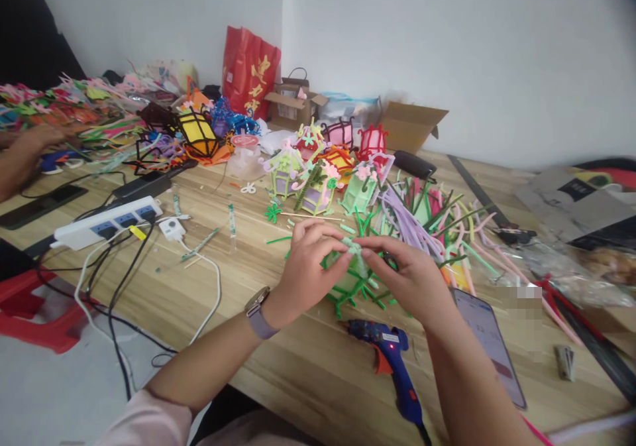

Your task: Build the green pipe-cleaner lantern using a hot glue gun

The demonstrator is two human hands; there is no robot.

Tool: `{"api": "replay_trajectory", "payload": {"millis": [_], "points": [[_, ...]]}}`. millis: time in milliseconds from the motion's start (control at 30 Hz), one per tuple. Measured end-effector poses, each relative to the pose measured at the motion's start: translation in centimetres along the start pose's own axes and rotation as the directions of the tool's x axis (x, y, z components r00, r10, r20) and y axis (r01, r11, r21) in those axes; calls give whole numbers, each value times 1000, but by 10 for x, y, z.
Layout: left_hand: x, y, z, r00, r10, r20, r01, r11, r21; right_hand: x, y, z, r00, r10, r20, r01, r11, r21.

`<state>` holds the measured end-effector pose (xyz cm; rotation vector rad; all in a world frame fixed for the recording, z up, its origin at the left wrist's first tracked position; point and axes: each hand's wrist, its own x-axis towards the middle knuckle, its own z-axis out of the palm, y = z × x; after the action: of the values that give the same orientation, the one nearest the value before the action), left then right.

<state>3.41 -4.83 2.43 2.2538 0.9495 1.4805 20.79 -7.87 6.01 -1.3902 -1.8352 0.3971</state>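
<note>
Between the fingertips of both hands is a pale green fuzzy pipe cleaner piece (354, 248), its exact shape partly hidden. My left hand (312, 260), with a watch on its wrist, pinches it from the left. From the right, my right hand (405, 267) pinches it between thumb and forefinger. Just below and behind the hands lies a green pipe cleaner lantern frame (342, 285) with bright green ends sticking out, partly covered by my fingers. Nearer to me on the table rests a blue glue gun (390, 353) with an orange trigger and a small red light.
Finished lanterns (318, 184) stand in a group behind my hands. Loose pipe cleaners (427, 211) are piled at right, beside a phone (489, 346). A white power strip (112, 221) with trailing cables lies left. Another person's hand (40, 141) is at far left.
</note>
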Motion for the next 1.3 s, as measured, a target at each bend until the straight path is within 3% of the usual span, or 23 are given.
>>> {"api": "replay_trajectory", "payload": {"millis": [1300], "points": [[5,1,2,999,-53,5,54,994,-90,0,13,5,981,150,121,-183,923,338]]}}
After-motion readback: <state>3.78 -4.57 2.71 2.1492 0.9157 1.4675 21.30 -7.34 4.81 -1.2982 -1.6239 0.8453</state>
